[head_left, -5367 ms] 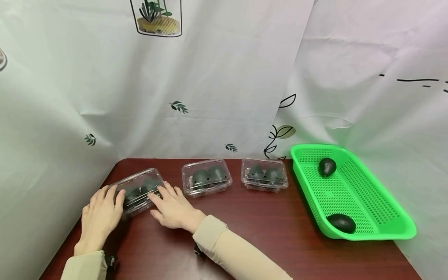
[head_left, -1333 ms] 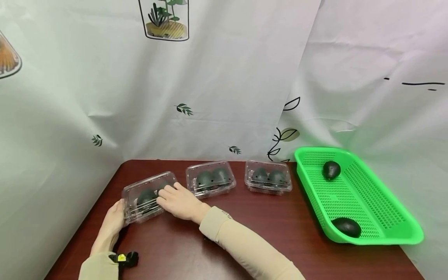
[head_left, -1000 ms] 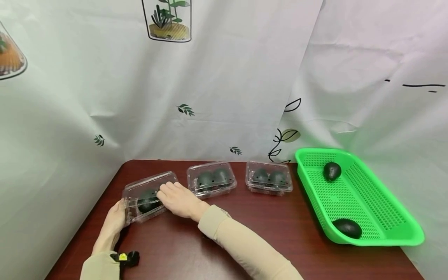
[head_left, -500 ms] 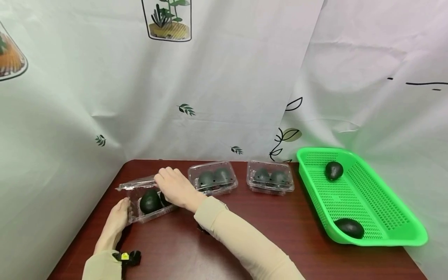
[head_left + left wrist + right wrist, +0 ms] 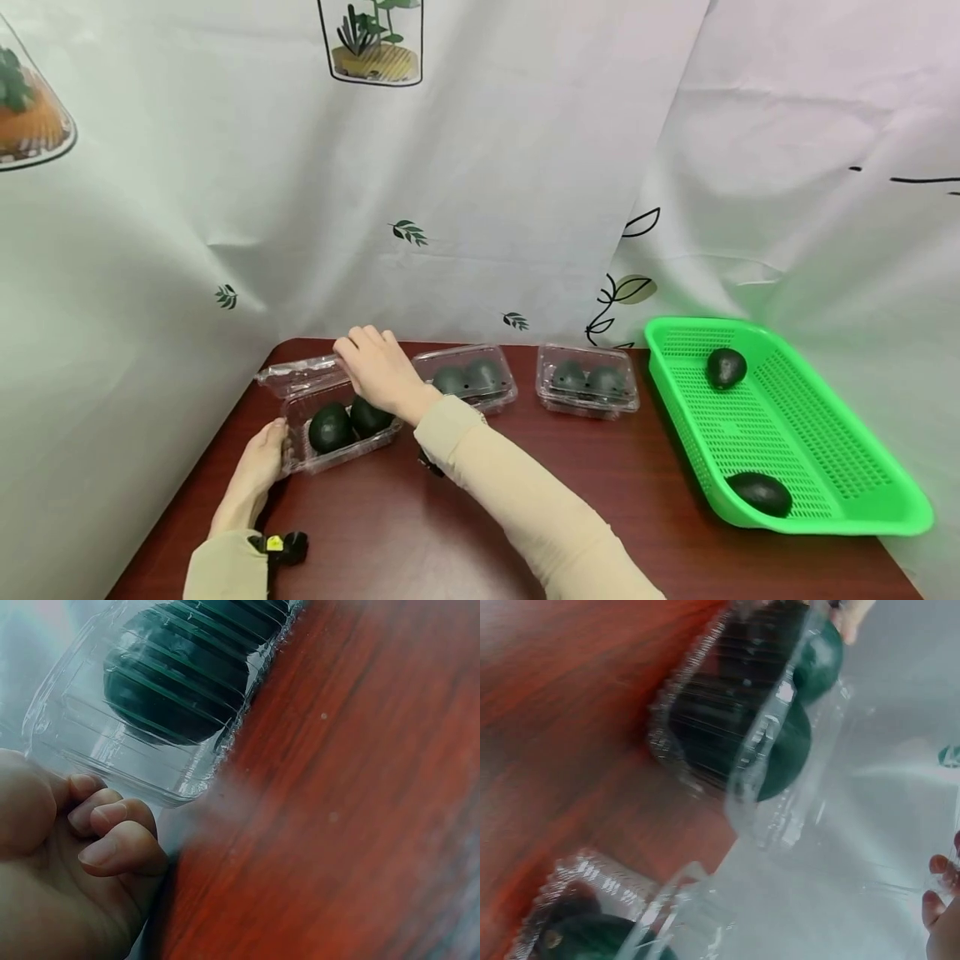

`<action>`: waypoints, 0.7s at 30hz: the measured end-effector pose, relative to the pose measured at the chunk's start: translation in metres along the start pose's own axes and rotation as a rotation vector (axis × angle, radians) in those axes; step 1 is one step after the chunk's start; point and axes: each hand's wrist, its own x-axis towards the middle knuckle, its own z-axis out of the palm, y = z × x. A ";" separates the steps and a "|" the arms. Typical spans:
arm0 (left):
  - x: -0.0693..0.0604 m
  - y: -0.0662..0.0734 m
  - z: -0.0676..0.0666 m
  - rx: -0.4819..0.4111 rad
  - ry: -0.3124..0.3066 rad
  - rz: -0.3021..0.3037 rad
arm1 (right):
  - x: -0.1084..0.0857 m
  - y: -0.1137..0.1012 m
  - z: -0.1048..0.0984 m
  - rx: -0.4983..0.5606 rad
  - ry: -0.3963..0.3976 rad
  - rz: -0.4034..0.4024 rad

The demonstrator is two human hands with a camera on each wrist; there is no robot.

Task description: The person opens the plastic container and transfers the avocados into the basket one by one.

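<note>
Likely opening: left fingers (image 5: 124, 849) grip the box (image 5: 343, 456), right fingers (image 5: 363, 340) pinch its lid (image 5: 302, 377), avocados (image 5: 330, 428) below; next, probably fold it back.

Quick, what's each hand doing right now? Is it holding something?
Left hand: closed, holding the end of the clear box.
Right hand: closed, holding that box's raised lid.

A dark reddish-brown, wood-grained table (image 5: 397, 533) spans the bottom of the frame; creased white sheeting (image 5: 540, 167) with small green leaf-sprig prints (image 5: 409, 233) hangs behind it; pale pinkish light tints the upper right.
</note>
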 end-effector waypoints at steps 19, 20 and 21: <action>0.000 0.002 0.002 -0.058 -0.026 -0.019 | 0.046 0.018 0.015 0.103 -0.049 0.220; 0.000 0.002 0.001 -0.058 -0.025 -0.016 | 0.049 0.019 0.016 0.106 -0.052 0.226; 0.000 0.002 0.001 -0.057 -0.022 -0.014 | 0.052 0.019 0.017 0.109 -0.052 0.232</action>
